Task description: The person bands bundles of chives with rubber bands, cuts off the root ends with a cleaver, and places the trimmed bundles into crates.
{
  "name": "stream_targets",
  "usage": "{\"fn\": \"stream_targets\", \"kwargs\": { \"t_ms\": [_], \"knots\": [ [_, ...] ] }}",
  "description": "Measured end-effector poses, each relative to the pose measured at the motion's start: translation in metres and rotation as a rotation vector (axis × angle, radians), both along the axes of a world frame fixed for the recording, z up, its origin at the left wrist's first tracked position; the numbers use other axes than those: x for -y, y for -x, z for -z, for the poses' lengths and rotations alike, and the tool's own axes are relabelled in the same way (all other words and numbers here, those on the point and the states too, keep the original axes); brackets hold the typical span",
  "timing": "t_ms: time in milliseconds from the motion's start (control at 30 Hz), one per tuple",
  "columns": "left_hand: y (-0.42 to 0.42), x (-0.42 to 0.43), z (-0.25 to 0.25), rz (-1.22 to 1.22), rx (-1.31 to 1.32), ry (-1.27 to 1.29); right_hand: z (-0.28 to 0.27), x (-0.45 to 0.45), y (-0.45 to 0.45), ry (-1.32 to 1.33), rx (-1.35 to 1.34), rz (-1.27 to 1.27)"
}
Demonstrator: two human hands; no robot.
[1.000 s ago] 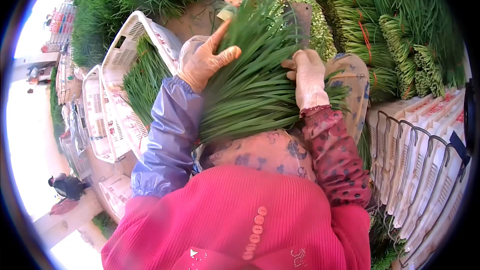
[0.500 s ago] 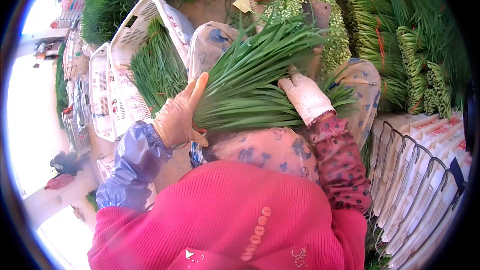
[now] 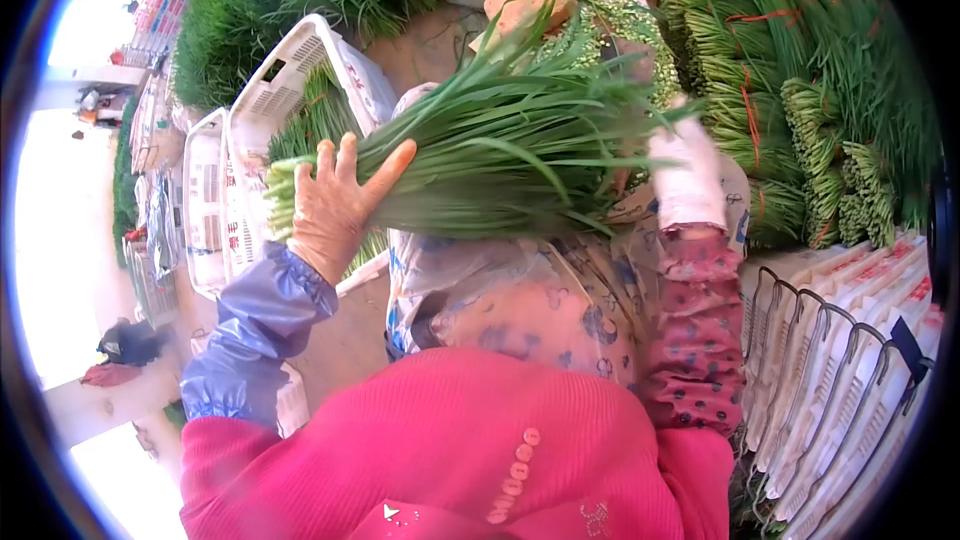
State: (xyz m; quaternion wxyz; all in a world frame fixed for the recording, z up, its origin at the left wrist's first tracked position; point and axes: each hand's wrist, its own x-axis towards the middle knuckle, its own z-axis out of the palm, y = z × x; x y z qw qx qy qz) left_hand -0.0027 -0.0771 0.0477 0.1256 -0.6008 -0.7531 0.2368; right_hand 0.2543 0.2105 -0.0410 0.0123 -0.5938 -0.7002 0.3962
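A loose bundle of long green leafy stalks (image 3: 490, 155) lies across above my lap, pale cut ends at the left and leaf tips at the right. My left hand (image 3: 340, 202), in a tan rubber glove, grips the bundle near its pale ends, fingers over the top. My right hand (image 3: 685, 175), in a white knit glove, is beside the leaf tips at the right; motion smears it, and its fingers cannot be made out. A plastic cover with a dark print (image 3: 520, 315) lies over my lap beneath the bundle.
White crates (image 3: 240, 145) stand at the left, one holding green stalks. An orange brick (image 3: 530, 5) rests on a board with pale scraps (image 3: 640, 35) ahead. Tied bundles (image 3: 725, 80) are stacked at the right, above folded white crates (image 3: 840, 340) with metal handles.
The bundle has been lifted off my lap and shifted left, its pale ends now showing. My left hand has closed around it. My right hand has moved right, towards the leaf tips.
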Motion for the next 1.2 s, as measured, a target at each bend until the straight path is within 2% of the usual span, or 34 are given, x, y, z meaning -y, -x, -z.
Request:
{"fn": "stream_targets", "kwargs": {
  "t_ms": [33,100,133,200,233,267,300,333,367,400,467,533,567,600,667,733,833,867,1000,1067,1100,1167,1200],
  "knots": [
    [-0.002,0.002,0.003,-0.024,0.001,-0.003,-0.033,0.016,-0.006,-0.391,-0.153,0.094],
    [-0.007,0.004,0.008,-0.011,-0.028,-0.014,-0.052,0.017,-0.009,-0.692,-0.157,0.082],
    [-0.009,0.004,0.009,-0.008,-0.059,-0.026,-0.065,0.031,0.001,-0.839,-0.352,-0.025],
    [-0.012,0.003,0.01,0.006,-0.059,-0.018,-0.089,0.058,0.026,-0.936,-0.675,-0.542],
    [-0.01,0.005,0.013,0.055,-0.074,-0.05,-0.093,0.076,0.048,-0.979,-0.643,-0.726],
    [-0.008,0.008,0.016,0.1,-0.089,-0.081,-0.08,0.099,0.071,-1.031,-0.507,-0.806],
    [-0.006,0.011,0.017,0.125,-0.105,-0.088,-0.071,0.108,0.082,-0.929,-0.392,-0.847],
    [-0.007,0.016,0.018,0.133,-0.105,-0.085,-0.044,0.115,0.093,-0.952,-0.21,-0.747],
    [-0.008,0.021,0.018,0.127,-0.046,-0.106,-0.025,0.119,0.095,-0.753,-0.078,-0.736],
    [-0.007,0.028,0.018,0.118,0.013,-0.124,-0.028,0.125,0.085,-0.731,0.067,-0.822],
    [-0.002,0.044,0.027,0.158,-0.002,-0.105,-0.023,0.136,0.073,-0.637,0.069,-0.918],
    [-0.009,0.05,0.032,0.133,0.165,-0.317,-0.026,0.144,0.064,-0.689,0.019,-0.926],
    [-0.018,0.051,0.027,0.012,0.199,-0.261,-0.029,0.145,0.06,-0.752,-0.036,-0.924],
    [-0.029,0.043,0.022,0.012,0.206,-0.261,-0.032,0.144,0.056,-0.749,-0.029,-0.926],
    [-0.052,0.026,0.011,-0.06,0.151,-0.22,-0.038,0.141,0.048,-0.934,-0.279,-0.909],
    [-0.061,0.019,0.014,-0.063,0.194,-0.141,-0.042,0.144,0.037,-0.909,-0.295,-0.932],
    [-0.064,0.016,0.034,0.088,0.172,-0.108,-0.048,0.147,0.017,-0.546,-0.134,-0.983],
    [-0.064,0.016,0.036,0.088,0.186,-0.103,-0.052,0.143,0.009,-0.535,-0.125,-0.985],
    [-0.07,0.015,0.036,0.095,0.096,-0.081,-0.063,0.116,-0.028,-0.183,-0.009,-0.825],
    [-0.072,0.012,0.036,0.109,0.067,-0.086,-0.047,0.098,-0.062,-0.268,-0.033,-0.799],
    [-0.076,0.007,0.032,0.105,0.079,-0.091,-0.062,0.084,-0.067,-0.178,0.193,-0.786],
    [-0.076,0.007,0.04,0.108,0.096,-0.127,-0.068,0.071,-0.09,-0.458,0.244,-0.627],
    [-0.076,0.006,0.045,0.106,0.091,-0.134,-0.093,0.064,-0.077,-0.378,0.371,-0.515]
  ]
}}
